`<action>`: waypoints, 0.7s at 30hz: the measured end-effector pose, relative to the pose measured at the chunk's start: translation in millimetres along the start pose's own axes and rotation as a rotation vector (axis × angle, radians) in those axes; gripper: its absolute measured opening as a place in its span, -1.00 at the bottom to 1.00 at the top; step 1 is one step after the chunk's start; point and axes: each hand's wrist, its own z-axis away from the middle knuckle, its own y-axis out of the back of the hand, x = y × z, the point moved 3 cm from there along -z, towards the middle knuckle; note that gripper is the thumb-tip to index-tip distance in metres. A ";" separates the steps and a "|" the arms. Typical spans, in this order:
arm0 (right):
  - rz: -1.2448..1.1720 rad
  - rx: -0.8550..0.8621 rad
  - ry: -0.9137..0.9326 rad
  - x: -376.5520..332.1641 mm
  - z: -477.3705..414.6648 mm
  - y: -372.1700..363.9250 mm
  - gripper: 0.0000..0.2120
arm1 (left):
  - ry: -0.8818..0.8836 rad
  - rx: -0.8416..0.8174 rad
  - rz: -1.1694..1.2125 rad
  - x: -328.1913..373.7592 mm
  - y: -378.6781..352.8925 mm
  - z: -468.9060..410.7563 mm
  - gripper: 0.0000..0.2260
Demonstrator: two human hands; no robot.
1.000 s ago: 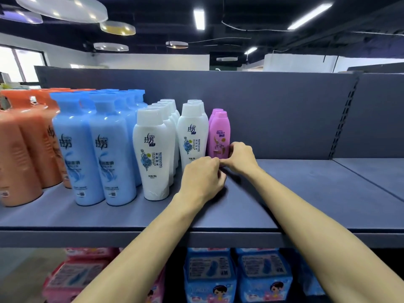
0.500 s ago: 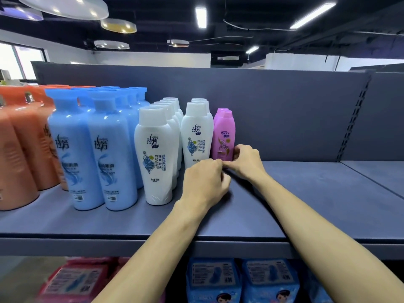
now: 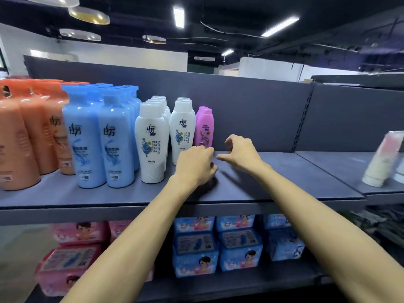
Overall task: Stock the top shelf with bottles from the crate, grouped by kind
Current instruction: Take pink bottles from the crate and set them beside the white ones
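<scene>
Pink bottles (image 3: 204, 127) are kept beside white bottles (image 3: 183, 130), grouped by kind; left hand (image 3: 194, 165) is clenched empty, right hand (image 3: 242, 154) released.

Orange bottles (image 3: 15, 145) cropped left; blurred object (image 3: 379, 160) right, perhaps cups.

Bright ceiling strip lights (image 3: 178, 16), soft shadows on shelf (image 3: 273, 171), edges blurred, wide-angle warping
</scene>
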 end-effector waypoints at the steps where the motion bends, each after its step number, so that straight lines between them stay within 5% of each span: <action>1: 0.012 0.003 0.002 -1.6 5.8 4.7 -0.50 | -0.002 -0.010 -0.003 -0.3 5.0 2.1 -0.85; 21: 0.074 0.004 0.117 -40.3 88.5 44.8 -0.55 | -0.100 0.004 -0.003 19.8 76.0 55.0 -0.80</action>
